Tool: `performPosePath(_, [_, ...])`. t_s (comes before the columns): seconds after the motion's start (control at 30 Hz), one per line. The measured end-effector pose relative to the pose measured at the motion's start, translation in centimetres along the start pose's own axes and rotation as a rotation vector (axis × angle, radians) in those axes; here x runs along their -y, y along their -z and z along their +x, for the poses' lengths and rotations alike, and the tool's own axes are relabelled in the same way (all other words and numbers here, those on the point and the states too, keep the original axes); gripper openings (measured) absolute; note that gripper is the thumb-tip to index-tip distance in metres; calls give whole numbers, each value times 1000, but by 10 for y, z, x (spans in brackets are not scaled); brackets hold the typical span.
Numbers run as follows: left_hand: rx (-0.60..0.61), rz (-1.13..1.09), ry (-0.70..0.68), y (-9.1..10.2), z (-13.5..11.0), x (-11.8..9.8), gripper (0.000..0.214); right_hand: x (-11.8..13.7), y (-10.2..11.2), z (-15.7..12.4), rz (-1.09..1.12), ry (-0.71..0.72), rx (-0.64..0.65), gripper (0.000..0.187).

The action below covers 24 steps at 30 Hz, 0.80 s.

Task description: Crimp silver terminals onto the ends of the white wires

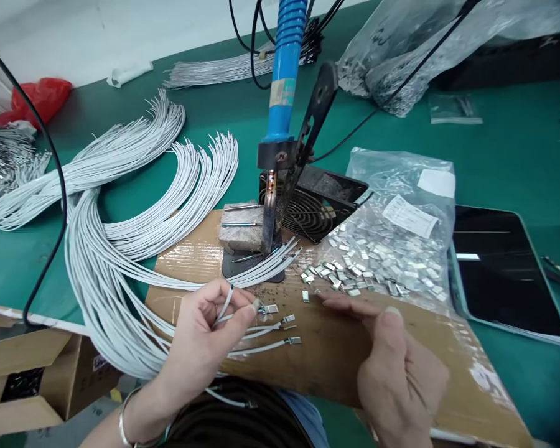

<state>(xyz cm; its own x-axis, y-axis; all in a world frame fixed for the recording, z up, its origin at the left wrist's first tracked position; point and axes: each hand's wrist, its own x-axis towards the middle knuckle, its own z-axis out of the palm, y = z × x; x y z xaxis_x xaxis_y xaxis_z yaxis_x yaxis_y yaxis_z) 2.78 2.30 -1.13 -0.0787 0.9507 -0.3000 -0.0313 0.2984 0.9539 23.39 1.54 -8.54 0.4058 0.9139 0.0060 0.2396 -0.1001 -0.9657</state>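
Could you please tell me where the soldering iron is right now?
In the head view, the soldering iron stands nearly upright at centre, between a grey block and a fan grille.

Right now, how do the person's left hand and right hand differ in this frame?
The left hand pinches white wires between thumb and fingers, while the right hand shows nothing clearly held. The left hand is beside the wire bundle, while the right hand is nearer the plastic bag of metal terminals. The left wrist wears a metal bangle; none shows on the right. Both hands are over the cardboard sheet.
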Motion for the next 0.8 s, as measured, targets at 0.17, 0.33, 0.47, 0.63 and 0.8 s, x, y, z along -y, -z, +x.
performPosePath(0.17, [43,-11,17,4,-2,4,16,0,-1,5,-107,-5,-21,40])
performPosePath(0.33, [37,14,16,4,-3,4,17,3,-10,15,-271,74,106,30])
performPosePath(0.47, [35,14,43,2,-6,4,16,5,-13,17,-341,130,170,28])
performPosePath(0.63, [-16,-38,67,-2,-8,2,16,6,-13,16,-355,158,191,29])
performPosePath(0.8, [-11,-47,61,-4,-9,4,16,-2,-11,11,-288,93,201,24])
